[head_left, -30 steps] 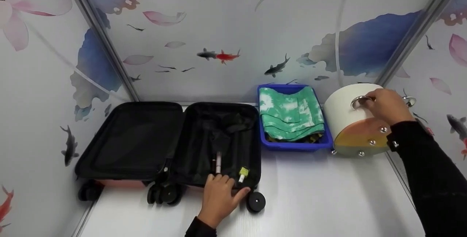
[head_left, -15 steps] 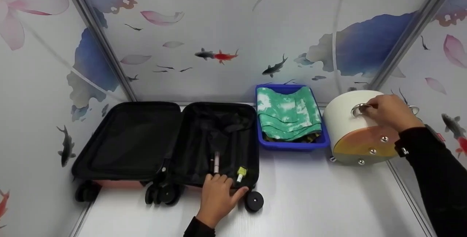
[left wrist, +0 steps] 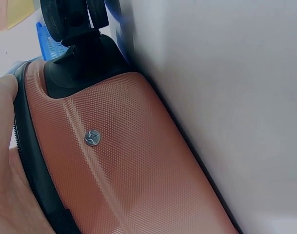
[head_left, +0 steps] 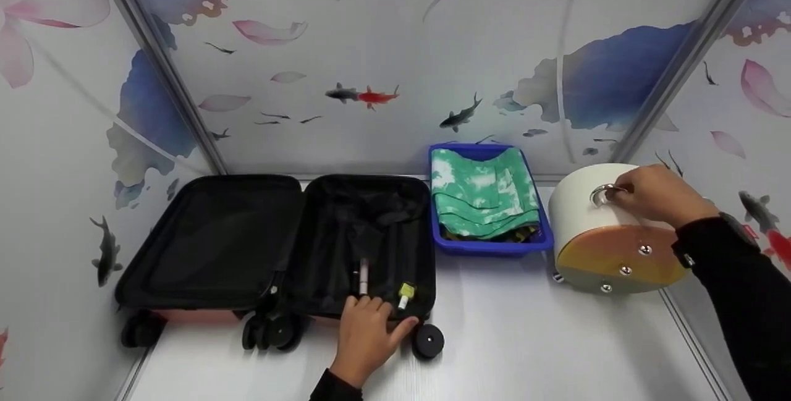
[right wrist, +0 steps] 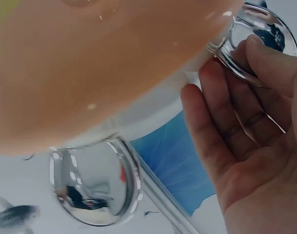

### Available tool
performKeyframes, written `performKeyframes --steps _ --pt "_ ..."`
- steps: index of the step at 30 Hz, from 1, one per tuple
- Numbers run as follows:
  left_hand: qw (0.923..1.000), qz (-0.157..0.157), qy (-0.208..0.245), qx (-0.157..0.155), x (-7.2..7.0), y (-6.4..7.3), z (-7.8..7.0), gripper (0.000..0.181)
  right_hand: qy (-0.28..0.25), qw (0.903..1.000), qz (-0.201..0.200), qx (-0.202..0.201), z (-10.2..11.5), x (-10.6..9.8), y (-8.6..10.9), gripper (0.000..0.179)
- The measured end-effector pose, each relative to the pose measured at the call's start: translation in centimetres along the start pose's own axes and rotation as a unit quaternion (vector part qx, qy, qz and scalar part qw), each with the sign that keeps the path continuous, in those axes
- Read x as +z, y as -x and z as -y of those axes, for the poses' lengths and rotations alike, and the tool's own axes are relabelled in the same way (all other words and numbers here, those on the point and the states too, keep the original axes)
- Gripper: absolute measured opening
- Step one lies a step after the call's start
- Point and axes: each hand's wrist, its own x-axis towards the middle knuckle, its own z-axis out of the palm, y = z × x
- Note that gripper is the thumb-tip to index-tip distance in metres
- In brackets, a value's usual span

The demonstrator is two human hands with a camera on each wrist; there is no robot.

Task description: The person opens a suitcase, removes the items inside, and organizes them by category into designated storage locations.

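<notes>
Right hand held the box by a ring; left hand lay on the suitcase

A blue basket stood between the suitcase and the box, just beside each, with a green-and-white cloth folded inside it. Printed panels rose on the left, far and right sides, so both the basket and the box stood close to a wall. The right hand and its black sleeve hid the right part of the box, while the left hand covered some of the near rim.

At the far right of the white table, the right hand pinched the box's ring between thumb and bent fingers. The left hand lay across the suitcase's near edge, thumb stretched to the right; its fingertips were out of sight past the rim, so I could not tell whether it gripped.

The suitcase lay unfolded on the left, two halves side by side. Its right half held one slim pink tube, just beyond the left fingers, and one small yellow-and-white object to the right. Black wheels showed in three places along its near side. There was one basket and one box, the box with three silver knobs across its front. The right wrist view showed two rings, the second apart from the hand.
</notes>
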Motion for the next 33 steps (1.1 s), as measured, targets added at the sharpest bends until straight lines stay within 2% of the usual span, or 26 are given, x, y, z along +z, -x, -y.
performKeyframes --steps 5,16,20,28,33 --pt "0.9999 0.008 -0.007 -0.004 -0.1 0.0 0.0 0.063 0.014 0.9994 0.03 -0.008 0.8 -0.6 -0.1 0.025" --pt "1.0 0.004 0.001 -0.003 -0.2 0.0 0.0 0.062 0.013 0.9964 0.083 -0.016 2.4 -1.0 0.4 0.03" --pt "1.0 0.008 -0.003 -0.005 -0.3 -0.1 0.1 0.061 0.002 0.9956 0.093 -0.009 3.1 -1.1 0.6 0.03" --pt "1.0 0.002 -0.004 0.0 -0.1 0.0 0.0 0.065 0.017 0.9953 0.089 -0.033 4.2 -1.1 0.9 0.018" --pt "1.0 0.007 -0.002 -0.001 0.0 0.0 0.0 0.065 0.016 0.9945 0.094 -0.044 4.7 -1.0 1.1 0.018"
